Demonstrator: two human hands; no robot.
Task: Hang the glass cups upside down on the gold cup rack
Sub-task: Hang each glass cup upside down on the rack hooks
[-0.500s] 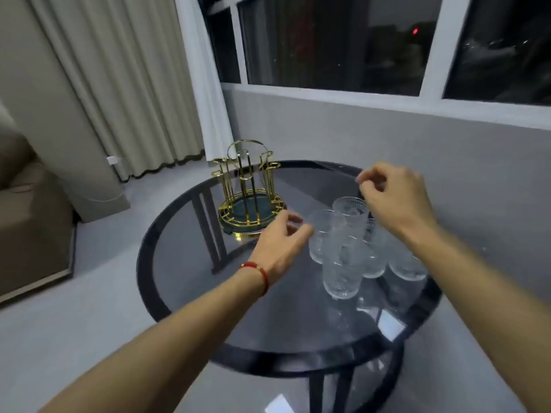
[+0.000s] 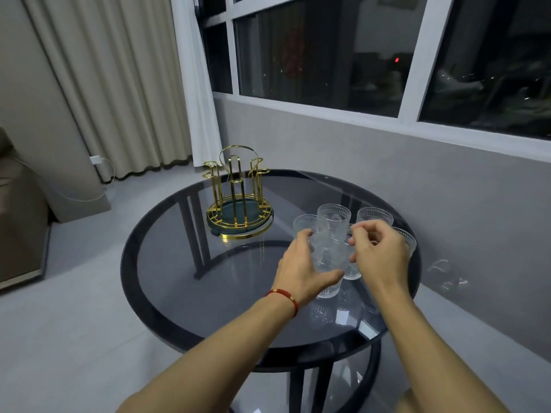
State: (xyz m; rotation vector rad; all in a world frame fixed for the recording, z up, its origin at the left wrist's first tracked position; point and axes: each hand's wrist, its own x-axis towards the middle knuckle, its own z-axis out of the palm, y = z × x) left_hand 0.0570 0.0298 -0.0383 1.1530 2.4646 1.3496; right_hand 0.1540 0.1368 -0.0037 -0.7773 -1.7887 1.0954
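The gold cup rack point(image 2: 238, 201) stands with bare pegs on its green round base at the back left of the round dark glass table point(image 2: 179, 278). Several clear patterned glass cups point(image 2: 334, 216) stand upright in a cluster at the table's right. My left hand point(image 2: 301, 272), with a red bracelet on the wrist, wraps around the nearest glass cup point(image 2: 328, 260), thumb in front and fingers behind. My right hand point(image 2: 380, 257) hovers at that cup's right side with curled, parted fingers; its fingertips are at the cup's wall. It hides part of the cups behind.
A grey wall point(image 2: 387, 180) under a dark window runs close behind the table. Beige curtains point(image 2: 119, 84) hang at the left, with a plugged-in white charger point(image 2: 96, 160) below. A brown sofa edge point(image 2: 18, 219) is at far left. The table's black rim point(image 2: 131, 263) borders grey floor.
My left hand moved right from near the rack and closed around the nearest cup. My right hand came down from above the cups to that cup's right side.
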